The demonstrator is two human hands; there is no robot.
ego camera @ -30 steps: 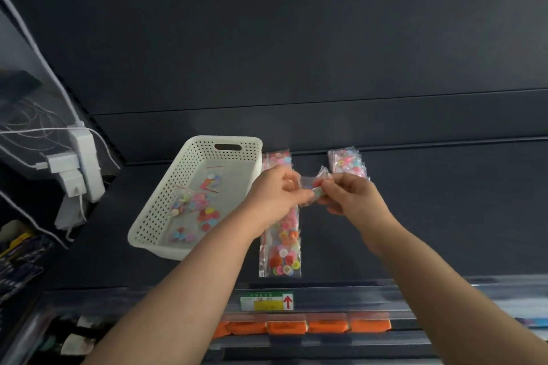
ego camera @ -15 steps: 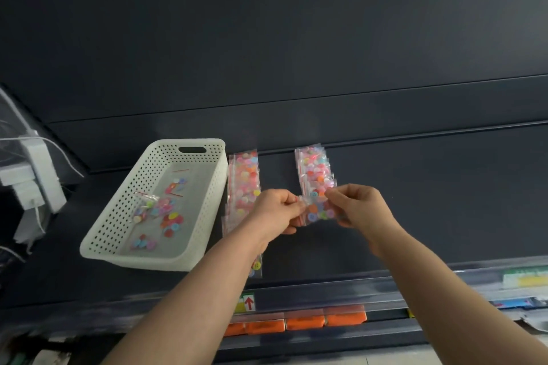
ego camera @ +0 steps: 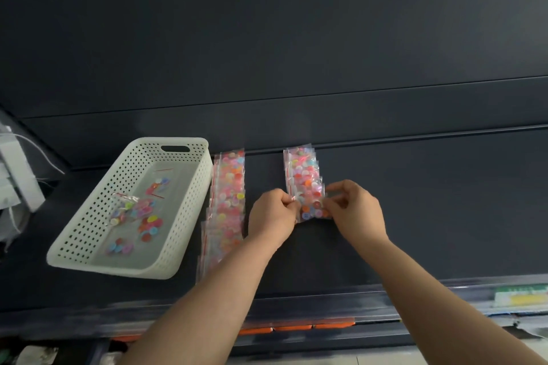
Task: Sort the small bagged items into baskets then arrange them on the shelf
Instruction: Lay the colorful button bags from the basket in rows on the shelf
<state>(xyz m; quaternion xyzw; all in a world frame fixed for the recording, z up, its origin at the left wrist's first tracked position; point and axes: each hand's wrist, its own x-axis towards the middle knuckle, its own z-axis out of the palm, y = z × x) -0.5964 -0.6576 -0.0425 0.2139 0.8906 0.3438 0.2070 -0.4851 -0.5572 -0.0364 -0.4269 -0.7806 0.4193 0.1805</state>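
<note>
A small clear bag of coloured buttons sits at the near end of the right row of button bags on the dark shelf. My left hand pinches its left edge and my right hand pinches its right edge. A longer row of similar bags lies to the left. Beside that row stands a white perforated basket holding a few loose button bags.
The dark shelf stretches away to the right of the rows. Its front rail carries a price label at the right. White power adapters and cables hang at the far left. Orange packs sit on a lower level.
Both hands carried the bag from mid-air above the left row over to the right row and lowered it onto that row's near end. The view shifted right.
</note>
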